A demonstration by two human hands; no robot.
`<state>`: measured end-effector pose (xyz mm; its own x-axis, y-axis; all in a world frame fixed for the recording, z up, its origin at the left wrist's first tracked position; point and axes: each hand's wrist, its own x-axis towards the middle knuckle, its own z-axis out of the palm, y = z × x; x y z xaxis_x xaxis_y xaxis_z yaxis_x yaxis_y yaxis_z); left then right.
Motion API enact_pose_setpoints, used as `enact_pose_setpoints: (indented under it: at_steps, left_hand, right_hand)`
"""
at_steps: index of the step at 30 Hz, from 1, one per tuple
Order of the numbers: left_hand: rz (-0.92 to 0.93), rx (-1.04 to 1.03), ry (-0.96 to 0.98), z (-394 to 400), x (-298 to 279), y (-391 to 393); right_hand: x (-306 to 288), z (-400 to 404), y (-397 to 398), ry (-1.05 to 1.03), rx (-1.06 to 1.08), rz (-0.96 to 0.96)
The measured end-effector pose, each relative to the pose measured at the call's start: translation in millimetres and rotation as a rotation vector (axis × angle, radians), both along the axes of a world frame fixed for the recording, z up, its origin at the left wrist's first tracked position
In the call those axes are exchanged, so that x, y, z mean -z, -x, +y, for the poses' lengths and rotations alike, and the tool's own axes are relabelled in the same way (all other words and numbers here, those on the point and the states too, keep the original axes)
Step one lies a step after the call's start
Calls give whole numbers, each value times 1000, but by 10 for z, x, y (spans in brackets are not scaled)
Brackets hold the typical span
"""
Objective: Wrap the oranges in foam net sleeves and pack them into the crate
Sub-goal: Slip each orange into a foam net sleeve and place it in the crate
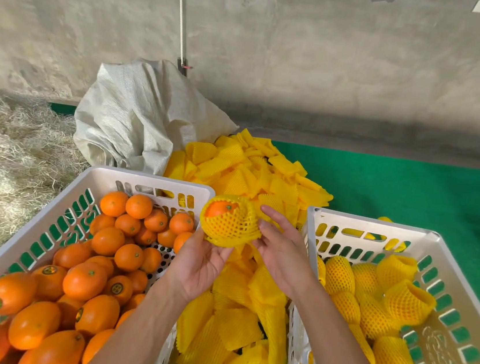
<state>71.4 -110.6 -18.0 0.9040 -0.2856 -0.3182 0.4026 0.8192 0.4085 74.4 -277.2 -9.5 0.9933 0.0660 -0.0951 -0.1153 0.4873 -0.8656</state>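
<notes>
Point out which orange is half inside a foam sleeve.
The orange in the left hand, between the crates. Its top shows through the sleeve; the left crate's oranges are bare.

It was a rough fruit-packing shed: bare concrete wall [338,58], straw [9,153] on the floor, a woven sack [137,118], white crates [46,218] of oranges [84,280], loose foam nets [249,168].

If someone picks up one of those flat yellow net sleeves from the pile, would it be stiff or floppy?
Probably floppy and very light: the empty sleeves lie bent and crumpled over each other. Likely stretchy too, since the sleeve around the orange in the left hand has bulged round it, mesh opened wide.
</notes>
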Motion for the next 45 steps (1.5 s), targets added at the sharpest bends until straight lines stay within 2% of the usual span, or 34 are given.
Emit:
enact_pose_setpoints:
  at_steps: [3,4,6,8,10,13,15,19,21,23,26,27,32,34,38,41,45]
  left_hand:
    - [-26,69,-94,12,32,-5]
    - [-28,88,-127,16,48,-4]
    - [-34,119,-174,34,87,-13]
    - [-49,126,-182,35,96,-17]
    - [-39,94,-143,16,100,-16]
    - [-39,56,-147,-1,83,-7]
    - [-55,55,-155,4,68,2]
    - [-51,60,-211,1,76,9]
    - [-70,49,-241,-5,81,7]
    - [-87,37,-250,-8,71,10]
    - [-96,32,-270,0,72,21]
    - [-96,32,-280,-2,70,28]
    - [-141,14,-342,-32,69,29]
    - [-162,21,-329,-33,43,37]
    - [-200,41,-351,-43,13,40]
    - [-211,73,-389,-39,-19,65]
    - [-177,91,-346,4,-28,80]
  right_hand:
    - [80,41,32,597,25,-181]
    - [123,51,35,727,47,-206]
    - [158,36,42,844,138,-245]
    - [120,9,62,859,192,-339]
    - [72,15,91,891,205,-472]
    - [71,84,138,1081,169,-577]
    - [94,97,143,1070,136,-517]
    - [48,63,114,790,186,-286]
    - [26,34,98,694,174,-236]
    - [11,-2,100,823,174,-288]
    - [-7,-30,100,1210,266,-457]
    - [-25,-39,103,1226,322,-460]
    - [-65,-53,135,920,461,-334]
    - [-34,-21,161,895,391,-371]
    - [56,84,199,919,117,-360]
    - [38,73,199,923,128,-339]
    - [-80,-97,241,873,134,-336]
